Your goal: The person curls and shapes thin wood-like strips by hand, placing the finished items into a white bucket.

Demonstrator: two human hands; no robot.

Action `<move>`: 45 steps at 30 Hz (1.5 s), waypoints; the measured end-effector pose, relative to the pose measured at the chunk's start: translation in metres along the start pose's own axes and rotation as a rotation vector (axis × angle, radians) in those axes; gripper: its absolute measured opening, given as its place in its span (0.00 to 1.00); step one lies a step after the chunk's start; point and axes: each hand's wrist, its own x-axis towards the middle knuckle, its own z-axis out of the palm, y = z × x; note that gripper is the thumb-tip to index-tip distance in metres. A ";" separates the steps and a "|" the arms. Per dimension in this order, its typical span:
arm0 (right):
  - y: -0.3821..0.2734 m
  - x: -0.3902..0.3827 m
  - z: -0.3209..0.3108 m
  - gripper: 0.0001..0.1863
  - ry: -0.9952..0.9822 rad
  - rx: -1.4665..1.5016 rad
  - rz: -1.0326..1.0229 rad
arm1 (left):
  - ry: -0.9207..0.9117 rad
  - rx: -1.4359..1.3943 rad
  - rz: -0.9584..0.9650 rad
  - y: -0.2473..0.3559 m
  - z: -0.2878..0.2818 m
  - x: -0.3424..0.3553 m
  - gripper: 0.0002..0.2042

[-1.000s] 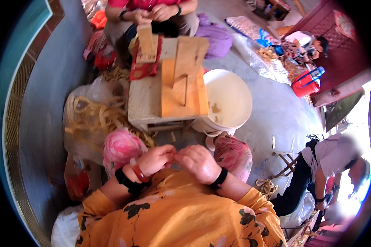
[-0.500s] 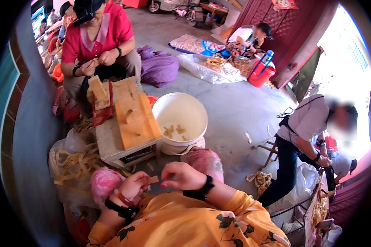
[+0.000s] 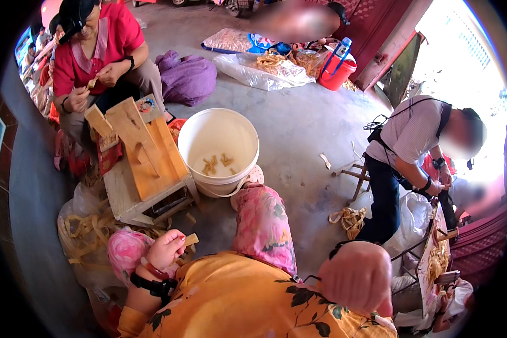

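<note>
My left hand (image 3: 168,249) is closed in a pinch on a short, flat tan strip (image 3: 191,239) that sticks out past the fingertips. It hovers over my left knee (image 3: 128,249) in pink flowered cloth. To the right, my right hand (image 3: 355,276) is raised close to the camera, its back turned up and slightly smeared. Its fingers are curled under, so whatever they may hold is hidden. Ahead stands a white bucket (image 3: 247,163), with several small folded tan pieces (image 3: 211,165) on its bottom.
Left of the bucket stands a low bench with a wooden board (image 3: 166,163). A plastic bag of tan strips (image 3: 84,228) lies beside it. A person in red (image 3: 114,42) sits across, fingers on a tan piece. Another person (image 3: 405,141) bends at the right. A red bucket (image 3: 339,70) stands farther off.
My right hand has left my left hand's side and swung to the right, up toward the camera. The left hand keeps the tan strip. The view has shifted, so the surroundings sit farther left and higher.
</note>
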 end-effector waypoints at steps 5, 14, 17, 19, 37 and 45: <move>-0.002 0.005 0.001 0.16 -0.024 -0.003 -0.037 | 0.074 -0.024 -0.051 0.000 -0.005 0.007 0.07; -0.010 -0.014 0.002 0.14 -0.067 -0.022 -0.102 | 0.053 0.018 -0.070 -0.009 -0.010 0.013 0.07; -0.012 -0.003 0.000 0.15 -0.026 -0.011 -0.082 | 0.066 0.066 -0.061 -0.005 -0.006 0.016 0.07; -0.011 -0.001 0.000 0.16 -0.015 0.011 -0.122 | 0.073 0.084 -0.056 -0.006 -0.007 0.015 0.07; -0.050 -0.030 0.026 0.07 -0.023 0.000 -0.366 | 0.125 0.097 -0.116 -0.012 -0.002 0.028 0.08; 0.043 -0.099 -0.016 0.26 0.526 0.104 -0.034 | 0.137 0.197 -0.099 -0.016 -0.001 0.036 0.07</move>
